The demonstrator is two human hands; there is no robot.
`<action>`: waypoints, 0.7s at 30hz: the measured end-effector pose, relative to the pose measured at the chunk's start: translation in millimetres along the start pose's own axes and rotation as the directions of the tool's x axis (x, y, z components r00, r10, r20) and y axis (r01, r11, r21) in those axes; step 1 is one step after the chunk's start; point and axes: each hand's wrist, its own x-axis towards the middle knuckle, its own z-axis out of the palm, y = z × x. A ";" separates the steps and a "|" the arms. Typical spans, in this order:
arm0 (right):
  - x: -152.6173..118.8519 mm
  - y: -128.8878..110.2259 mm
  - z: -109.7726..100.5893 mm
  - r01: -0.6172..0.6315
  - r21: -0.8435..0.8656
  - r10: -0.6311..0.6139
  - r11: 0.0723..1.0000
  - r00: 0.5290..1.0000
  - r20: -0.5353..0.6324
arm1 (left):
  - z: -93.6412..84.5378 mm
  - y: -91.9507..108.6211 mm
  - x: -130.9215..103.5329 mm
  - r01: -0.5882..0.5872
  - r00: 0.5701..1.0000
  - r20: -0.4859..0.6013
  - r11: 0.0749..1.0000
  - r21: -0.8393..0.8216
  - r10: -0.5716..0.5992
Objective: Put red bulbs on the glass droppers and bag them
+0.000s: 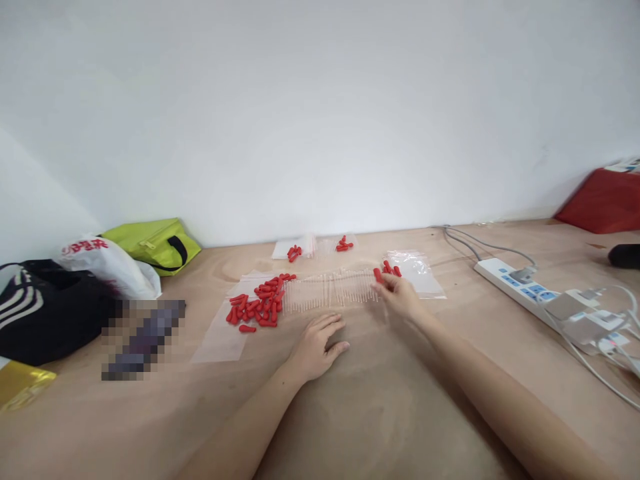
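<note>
Red bulb (378,275) in right hand (399,297), clear tubes (307,294) beyond left hand (317,347)

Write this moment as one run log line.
left hand: open on table; right hand: holds red dropper bulb; beyond left hand: row of thin clear tubes

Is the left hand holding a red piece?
No, the left hand lies on the table, apart from the red pieces.

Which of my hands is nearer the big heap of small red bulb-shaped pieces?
Left. Your left hand is right of the heap, closer to you; your right hand is farther, at the right end of the thin pale sticks.
</note>
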 end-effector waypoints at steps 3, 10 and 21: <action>21.0 14.8 -31.4 -0.132 -0.274 0.095 0.953 0.985 -0.142 | 0.7 -0.1 -0.3 0.019 1.000 0.022 1.000 0.009 -0.019; 31.3 41.6 -35.8 -0.280 -0.523 0.181 0.805 0.955 -0.233 | -0.5 1.8 -0.9 0.025 0.999 0.020 1.000 -0.001 -0.025; 19.3 21.0 -15.5 -0.066 -0.724 -0.027 0.687 0.993 -0.116 | 1.7 -0.5 -0.6 0.021 0.999 0.030 0.999 0.026 -0.022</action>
